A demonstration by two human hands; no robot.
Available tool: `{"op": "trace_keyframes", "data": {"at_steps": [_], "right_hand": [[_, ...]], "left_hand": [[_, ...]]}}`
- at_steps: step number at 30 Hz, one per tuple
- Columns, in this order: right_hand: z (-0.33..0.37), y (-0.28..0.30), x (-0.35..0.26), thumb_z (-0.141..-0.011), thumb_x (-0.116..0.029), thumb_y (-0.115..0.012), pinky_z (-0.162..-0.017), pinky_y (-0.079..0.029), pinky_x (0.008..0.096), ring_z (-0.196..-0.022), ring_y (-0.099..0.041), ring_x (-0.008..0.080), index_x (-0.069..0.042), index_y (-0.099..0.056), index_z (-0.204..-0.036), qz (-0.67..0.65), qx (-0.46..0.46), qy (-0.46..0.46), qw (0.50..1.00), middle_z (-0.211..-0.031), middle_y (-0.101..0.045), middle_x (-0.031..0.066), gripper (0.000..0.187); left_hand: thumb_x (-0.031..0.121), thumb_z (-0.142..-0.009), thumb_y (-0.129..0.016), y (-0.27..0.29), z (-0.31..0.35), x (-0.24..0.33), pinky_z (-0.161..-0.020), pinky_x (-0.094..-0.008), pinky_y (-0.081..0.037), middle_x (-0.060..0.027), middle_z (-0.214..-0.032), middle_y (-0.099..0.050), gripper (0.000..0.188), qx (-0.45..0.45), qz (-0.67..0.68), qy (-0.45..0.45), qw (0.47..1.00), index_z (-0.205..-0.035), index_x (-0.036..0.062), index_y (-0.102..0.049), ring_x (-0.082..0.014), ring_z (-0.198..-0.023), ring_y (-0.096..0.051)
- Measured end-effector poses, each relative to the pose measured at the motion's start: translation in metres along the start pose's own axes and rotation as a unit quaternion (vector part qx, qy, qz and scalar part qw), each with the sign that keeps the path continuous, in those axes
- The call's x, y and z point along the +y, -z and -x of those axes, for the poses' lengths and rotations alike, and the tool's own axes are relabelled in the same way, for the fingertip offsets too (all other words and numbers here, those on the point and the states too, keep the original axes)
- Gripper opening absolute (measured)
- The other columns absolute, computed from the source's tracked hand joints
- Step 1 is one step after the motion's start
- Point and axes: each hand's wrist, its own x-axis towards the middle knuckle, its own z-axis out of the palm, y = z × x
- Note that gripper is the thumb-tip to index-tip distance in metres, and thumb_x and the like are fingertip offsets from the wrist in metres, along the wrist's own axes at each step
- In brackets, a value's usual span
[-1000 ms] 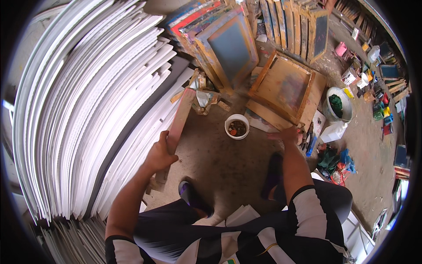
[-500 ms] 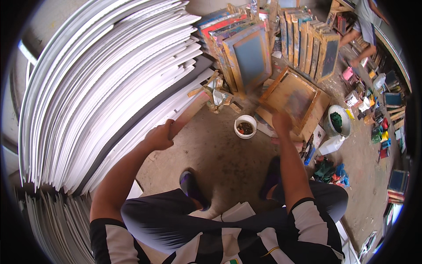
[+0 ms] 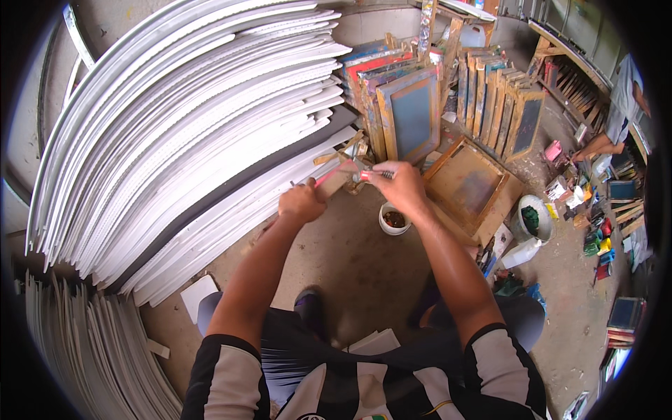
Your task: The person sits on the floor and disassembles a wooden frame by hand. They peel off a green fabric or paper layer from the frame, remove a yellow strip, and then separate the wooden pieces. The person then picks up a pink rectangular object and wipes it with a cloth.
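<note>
My left hand (image 3: pixel 302 203) is closed around a flat wooden strip (image 3: pixel 336 178) with pinkish-red stains, which slants up toward the right. Facing it, my right hand (image 3: pixel 400 187) grips a small tool (image 3: pixel 371 175) with a red part and a dark, ridged part. The tool's tip is at the strip's far end; whether they touch I cannot tell. Below my right hand a white bucket (image 3: pixel 394 220) with dark and orange bits inside stands on the floor.
Tall stacked white sheets (image 3: pixel 203 126) fill the left. Paint-stained framed screens (image 3: pixel 413 115) lean at the back, with another frame (image 3: pixel 465 175) lying at right. Farther right are a metal bucket (image 3: pixel 532 218), a white jug (image 3: pixel 521 253), paint containers and another person (image 3: pixel 619 112).
My left hand has moved right with the strip. My right hand has come in from the frame at right to the strip's end, the tool now showing in it. The view has shifted.
</note>
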Motion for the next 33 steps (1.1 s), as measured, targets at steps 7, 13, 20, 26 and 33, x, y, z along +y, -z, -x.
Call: {"op": "trace_keyframes", "data": {"at_steps": [7,13,20,26,33], "right_hand": [[0.007,0.007,0.022,-0.091,-0.037,-0.073,-0.080,-0.056,0.0460,-0.090,-0.073,0.0377,-0.011,-0.079,-0.105,0.147,-0.075,-0.040,0.985,-0.092,-0.076,0.0161,0.030],[0.021,0.010,0.028,-0.094,-0.034,-0.069,-0.084,-0.056,0.0448,-0.098,-0.072,0.0363,-0.015,-0.077,-0.114,0.134,-0.125,-0.001,0.983,-0.104,-0.076,0.0142,0.029],[0.030,0.032,0.026,-0.095,-0.032,-0.064,-0.078,-0.055,0.0515,-0.089,-0.071,0.0407,-0.018,-0.077,-0.110,0.214,-0.122,-0.005,0.969,-0.094,-0.075,0.0153,0.025],[0.052,0.025,0.023,-0.096,-0.031,-0.062,-0.077,-0.055,0.0530,-0.088,-0.071,0.0416,-0.014,-0.076,-0.102,0.210,-0.120,-0.015,0.970,-0.089,-0.074,0.0179,0.023],[0.057,0.019,0.027,-0.096,-0.030,-0.062,-0.076,-0.055,0.0538,-0.086,-0.071,0.0426,-0.013,-0.076,-0.101,0.198,-0.113,-0.007,0.974,-0.087,-0.074,0.0179,0.022]], "left_hand": [[0.029,-0.085,-0.066,-0.029,0.003,0.010,-0.090,-0.0498,-0.058,-0.0231,-0.112,-0.072,0.053,-0.012,-0.002,-0.053,0.999,-0.131,0.0064,-0.053,-0.0387,-0.104,-0.072],[0.020,-0.086,-0.063,-0.029,0.008,0.014,-0.088,-0.0493,-0.059,-0.0234,-0.112,-0.073,0.051,-0.031,0.005,-0.058,0.998,-0.133,0.0041,-0.051,-0.0395,-0.104,-0.072],[0.017,-0.087,-0.063,-0.056,0.014,0.027,-0.089,-0.0496,-0.059,-0.0251,-0.112,-0.072,0.053,-0.050,0.020,-0.071,0.996,-0.134,0.0007,-0.047,-0.0415,-0.105,-0.072],[0.017,-0.087,-0.063,-0.054,0.017,0.036,-0.091,-0.0496,-0.059,-0.0271,-0.114,-0.071,0.055,-0.062,0.020,-0.063,0.996,-0.135,-0.0004,-0.045,-0.0431,-0.106,-0.071],[0.017,-0.087,-0.064,-0.055,0.019,0.034,-0.090,-0.0498,-0.059,-0.0269,-0.114,-0.071,0.056,-0.064,0.021,-0.064,0.996,-0.137,-0.0001,-0.044,-0.0428,-0.106,-0.071]]}}
